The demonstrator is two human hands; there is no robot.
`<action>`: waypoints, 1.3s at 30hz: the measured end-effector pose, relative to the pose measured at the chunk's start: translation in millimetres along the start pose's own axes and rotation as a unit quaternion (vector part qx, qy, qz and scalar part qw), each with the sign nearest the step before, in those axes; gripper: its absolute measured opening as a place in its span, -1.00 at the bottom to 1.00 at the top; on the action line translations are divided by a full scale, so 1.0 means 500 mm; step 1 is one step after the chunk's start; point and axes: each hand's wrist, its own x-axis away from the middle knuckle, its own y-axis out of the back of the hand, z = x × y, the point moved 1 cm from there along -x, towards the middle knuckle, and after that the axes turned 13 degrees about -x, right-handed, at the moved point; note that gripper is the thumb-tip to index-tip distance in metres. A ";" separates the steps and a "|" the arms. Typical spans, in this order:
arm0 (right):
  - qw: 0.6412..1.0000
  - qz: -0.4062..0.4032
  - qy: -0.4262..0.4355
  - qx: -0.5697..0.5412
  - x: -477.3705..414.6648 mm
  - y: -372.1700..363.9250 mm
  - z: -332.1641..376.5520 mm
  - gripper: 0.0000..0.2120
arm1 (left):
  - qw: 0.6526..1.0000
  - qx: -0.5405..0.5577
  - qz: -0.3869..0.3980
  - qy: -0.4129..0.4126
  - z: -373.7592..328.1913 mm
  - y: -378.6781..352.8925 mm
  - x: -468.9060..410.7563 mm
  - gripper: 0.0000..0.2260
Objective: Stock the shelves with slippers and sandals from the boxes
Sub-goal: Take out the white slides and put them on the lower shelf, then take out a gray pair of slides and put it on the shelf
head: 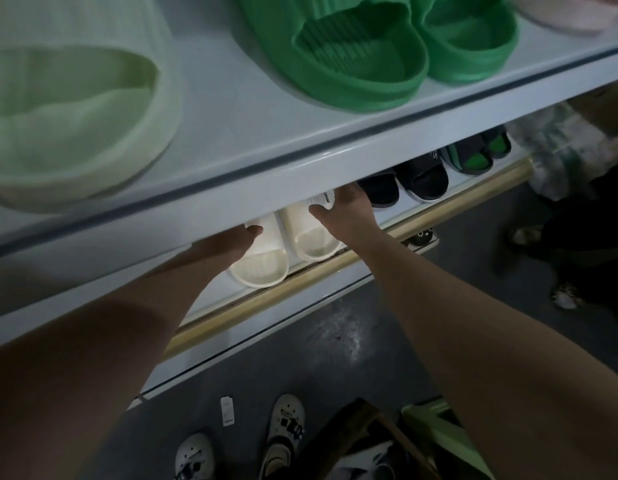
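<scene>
Clogs (283, 431) on your feet stand on the floor (300, 358), below your arms. Your left hand (231, 242) lies on the left cream slipper (262, 268), fingers straight. Your right hand (345, 211) holds the right cream slipper (312, 240) by its top. Both sit on the low shelf (286, 284). Dark sandals (421, 181) are right of your hands. Green slippers (352, 53) sit on the high shelf (252, 133) above.

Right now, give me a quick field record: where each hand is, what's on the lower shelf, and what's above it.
left hand: rests on left cream slipper, fingers straight
right hand: on right cream slipper, at its strap; fingertips hidden
lower shelf: also black slippers, then grey-green slippers, further right
upper shelf: pale green slipper, bright green pair
</scene>
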 end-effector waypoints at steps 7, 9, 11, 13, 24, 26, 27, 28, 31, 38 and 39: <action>1.000 0.001 0.005 -0.028 0.068 -0.018 -0.007 -0.57 | 0.992 0.042 -0.095 -0.076 -0.007 0.015 0.061 -0.64; 1.000 -0.004 -0.005 -0.031 0.102 -0.024 -0.010 -0.56 | 0.985 0.053 -0.128 -0.107 -0.010 0.013 0.086 -0.65; 0.999 -0.016 -0.014 -0.036 0.139 -0.033 -0.015 -0.56 | 0.979 0.049 -0.144 -0.135 -0.008 0.003 0.107 -0.65; 0.998 -0.029 -0.023 -0.042 0.178 -0.041 -0.020 -0.57 | 0.976 0.043 -0.137 -0.164 -0.008 -0.009 0.128 -0.66; 0.988 -0.084 -0.103 -0.079 0.426 -0.077 -0.052 -0.58 | 0.961 0.030 -0.062 -0.267 -0.027 -0.074 0.293 -0.64; 0.984 -0.081 -0.128 -0.089 0.474 -0.090 -0.070 -0.58 | 0.957 0.037 -0.046 -0.284 -0.029 -0.097 0.321 -0.65; 0.983 -0.080 -0.134 -0.093 0.499 -0.097 -0.080 -0.57 | 0.954 0.040 -0.042 -0.293 -0.029 -0.111 0.336 -0.65; 0.983 -0.081 -0.137 -0.094 0.523 -0.105 -0.093 -0.57 | 0.952 0.039 -0.037 -0.301 -0.029 -0.126 0.351 -0.65; 0.981 -0.078 -0.160 -0.076 0.599 -0.131 -0.137 -0.56 | 0.948 0.028 -0.006 -0.317 -0.034 -0.184 0.394 -0.64; 0.964 -0.083 -0.232 -0.101 0.784 -0.193 -0.273 -0.57 | 0.934 -0.001 0.053 -0.353 -0.053 -0.342 0.490 -0.65; 0.960 -0.084 -0.243 -0.107 0.808 -0.202 -0.293 -0.57 | 0.932 -0.006 0.062 -0.358 -0.058 -0.367 0.503 -0.65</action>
